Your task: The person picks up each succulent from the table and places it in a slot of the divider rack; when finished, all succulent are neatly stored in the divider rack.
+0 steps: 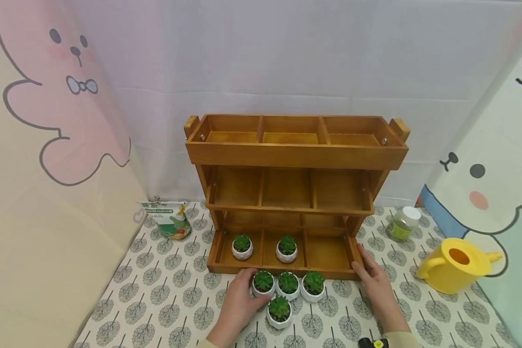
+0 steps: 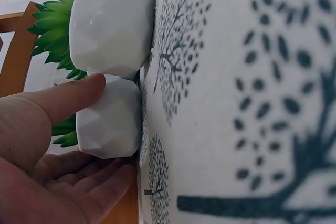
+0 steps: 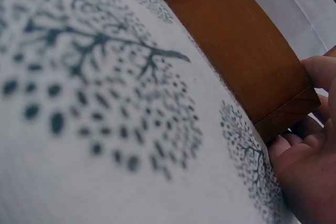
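Observation:
My left hand is around a small succulent in a white faceted pot, the left one of a front row. In the left wrist view its thumb lies along one side of that pot and the fingers along the other. Two more potted succulents stand beside it, and another potted succulent sits just in front. The right hand grips the lower right front corner of a three-tier wooden shelf; the right wrist view shows the thumb over the wood's edge.
On the shelf's bottom tier, potted succulents sit in the left compartment and the middle one. A white and green bag stands left. At right are a lidded jar and a yellow watering can. Tree-patterned cloth covers the table.

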Demonstrator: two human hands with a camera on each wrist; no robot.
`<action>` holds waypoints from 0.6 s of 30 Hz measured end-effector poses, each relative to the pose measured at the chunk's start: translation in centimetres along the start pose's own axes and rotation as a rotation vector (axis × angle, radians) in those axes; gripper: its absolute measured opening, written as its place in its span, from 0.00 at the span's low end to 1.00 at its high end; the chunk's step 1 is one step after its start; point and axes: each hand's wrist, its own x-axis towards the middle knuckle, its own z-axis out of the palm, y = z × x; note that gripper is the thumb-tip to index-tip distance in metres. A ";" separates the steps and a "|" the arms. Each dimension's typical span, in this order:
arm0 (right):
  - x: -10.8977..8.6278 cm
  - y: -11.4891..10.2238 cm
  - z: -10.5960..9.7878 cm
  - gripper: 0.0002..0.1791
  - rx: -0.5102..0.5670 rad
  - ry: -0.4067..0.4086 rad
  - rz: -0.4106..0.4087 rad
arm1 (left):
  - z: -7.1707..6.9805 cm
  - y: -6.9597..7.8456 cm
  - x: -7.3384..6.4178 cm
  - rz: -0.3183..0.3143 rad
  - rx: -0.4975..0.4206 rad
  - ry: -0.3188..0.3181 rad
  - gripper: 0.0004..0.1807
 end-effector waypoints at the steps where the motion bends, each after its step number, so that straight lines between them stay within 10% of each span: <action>1: 0.0 0.0 0.0 0.40 -0.002 -0.001 -0.001 | 0.0 0.0 0.0 0.000 -0.003 0.001 0.35; 18: 0.0 0.0 -0.1 0.40 -0.003 -0.008 -0.009 | -0.7 -1.1 0.0 -0.004 -0.089 -0.091 0.35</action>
